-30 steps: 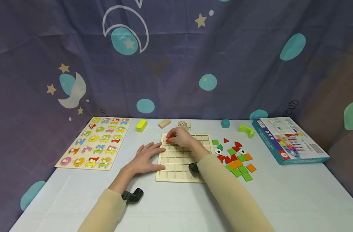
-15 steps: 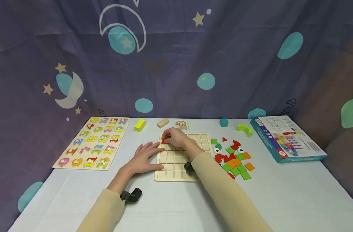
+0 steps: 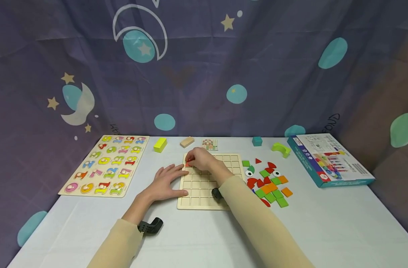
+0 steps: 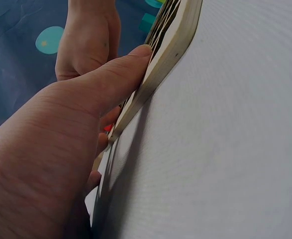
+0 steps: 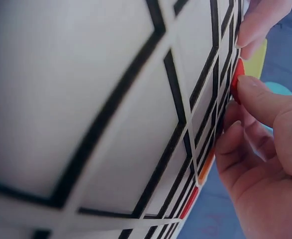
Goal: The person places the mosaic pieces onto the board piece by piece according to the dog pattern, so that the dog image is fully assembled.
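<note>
Red piece, against thumb of right hand, at corner of board

Number board left of grid board, loose tiles right (box farther right), picture card behind.

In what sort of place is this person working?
Probably an indoor play corner, though the surroundings beyond do not show: a number puzzle, a wooden grid board, and behind them a dark, star-patterned backdrop.
</note>
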The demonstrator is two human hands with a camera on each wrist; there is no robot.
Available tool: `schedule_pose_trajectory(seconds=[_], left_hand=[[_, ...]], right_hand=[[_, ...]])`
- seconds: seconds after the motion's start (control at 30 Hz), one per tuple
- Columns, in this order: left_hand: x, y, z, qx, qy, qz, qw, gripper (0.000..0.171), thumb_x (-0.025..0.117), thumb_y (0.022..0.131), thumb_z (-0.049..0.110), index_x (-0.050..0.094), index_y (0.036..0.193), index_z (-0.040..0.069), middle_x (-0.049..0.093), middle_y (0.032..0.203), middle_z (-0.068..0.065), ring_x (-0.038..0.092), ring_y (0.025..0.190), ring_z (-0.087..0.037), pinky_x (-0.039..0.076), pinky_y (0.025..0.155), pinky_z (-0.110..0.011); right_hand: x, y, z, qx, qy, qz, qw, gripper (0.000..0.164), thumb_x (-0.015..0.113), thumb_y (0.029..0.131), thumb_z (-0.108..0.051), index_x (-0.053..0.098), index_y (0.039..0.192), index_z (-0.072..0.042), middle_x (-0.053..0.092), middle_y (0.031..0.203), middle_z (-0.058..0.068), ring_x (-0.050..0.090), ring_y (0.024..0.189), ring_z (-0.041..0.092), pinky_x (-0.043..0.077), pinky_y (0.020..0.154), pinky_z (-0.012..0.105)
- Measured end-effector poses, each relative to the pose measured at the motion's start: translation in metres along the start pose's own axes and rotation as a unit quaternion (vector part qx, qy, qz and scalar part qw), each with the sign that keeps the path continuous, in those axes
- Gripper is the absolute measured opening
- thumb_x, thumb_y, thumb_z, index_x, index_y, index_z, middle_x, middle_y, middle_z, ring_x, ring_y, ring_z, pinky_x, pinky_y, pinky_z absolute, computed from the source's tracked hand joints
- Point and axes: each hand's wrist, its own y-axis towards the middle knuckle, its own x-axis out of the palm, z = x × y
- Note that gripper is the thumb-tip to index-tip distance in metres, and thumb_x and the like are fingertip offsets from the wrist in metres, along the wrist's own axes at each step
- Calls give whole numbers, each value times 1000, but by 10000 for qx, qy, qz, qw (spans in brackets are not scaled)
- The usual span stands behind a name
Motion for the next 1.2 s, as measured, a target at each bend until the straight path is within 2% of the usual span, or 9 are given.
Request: schedule_pose_trajectory(seconds=[0.17,0.43,0.7,0.83,1.07,1.2], left_hand=[[-1,-1,0,12,32,-15,10000,73,75,83,56,57,144,20,35,161,-6,20,150,-38,5,115,-66],[-1,-1,0,-51,36,-60,10000,73,75,83,56,57,145,21,34,161,-5,18,150,-37,4,116,-65],[-1,-1,1,-83,92,-85,9999,75,74,83,58,56,145,21,34,162,-5,18,150,-36,4,116,-64],[-1,0,1,-90,118,-52,9999,75,75,82,58,56,145,22,34,161,-5,19,150,-36,4,116,-64],[0,0,1,-54,67,5,10000,73,75,82,57,57,144,21,36,161,-5,19,150,-37,4,116,-64],[1,0,1,-83,69,-17,9999,74,75,82,57,57,144,22,35,161,-5,19,150,-36,3,116,-64]], right_hand=[[0,0,0,69,-6,-96,9999,12,70,96,-7,78,105,-8,74,99,2,66,96,19,53,87,32],[-2,-2,3,33,-104,-167,9998,18,70,96,-9,79,111,-11,67,103,2,62,99,19,52,88,32],[-10,-9,6,193,520,-54,9984,18,69,97,-12,78,113,-10,67,110,3,62,101,19,52,89,34],[-17,-17,10,147,716,12,9973,21,70,97,-16,76,116,-9,69,114,4,63,102,19,53,87,34],[-37,-34,21,-155,715,140,9972,24,71,96,-16,73,118,-6,70,115,4,63,94,21,53,80,33],[-49,-48,30,-58,752,230,9969,28,72,96,-17,72,121,-5,69,112,4,63,89,22,53,78,33]])
